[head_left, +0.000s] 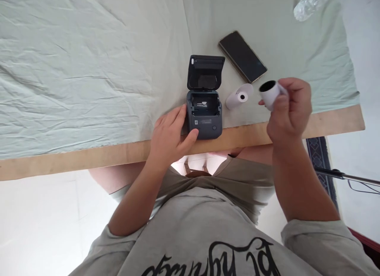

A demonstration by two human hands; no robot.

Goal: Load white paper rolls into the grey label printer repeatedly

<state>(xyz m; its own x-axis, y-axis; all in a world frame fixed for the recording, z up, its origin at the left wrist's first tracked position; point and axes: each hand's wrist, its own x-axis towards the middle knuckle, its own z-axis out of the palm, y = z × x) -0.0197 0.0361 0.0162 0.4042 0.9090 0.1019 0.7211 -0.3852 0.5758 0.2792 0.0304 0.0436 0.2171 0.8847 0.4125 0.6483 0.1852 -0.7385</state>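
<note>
A small dark portable label printer (204, 127) lies at the table's near edge with its lid (206, 72) raised and its paper bay exposed. My left hand (170, 133) rests against the printer's left side, fingers stretched out and the thumb at its front corner. To the right, above the tabletop, my right hand (292, 106) is closed on a white paper roll (268, 98) with a wide dark hollow in its end. Between the printer and that hand lies another white paper roll (234, 101), its loose end curling up and a small dark core showing.
A dark-screened phone (242, 56) lies behind the rolls. A clear plastic bottle (308, 7) is at the far right. Pale green cloth (89, 70) covers the table up to a bare wooden front edge (118, 151). A metal pole (356, 178) stands out at lower right.
</note>
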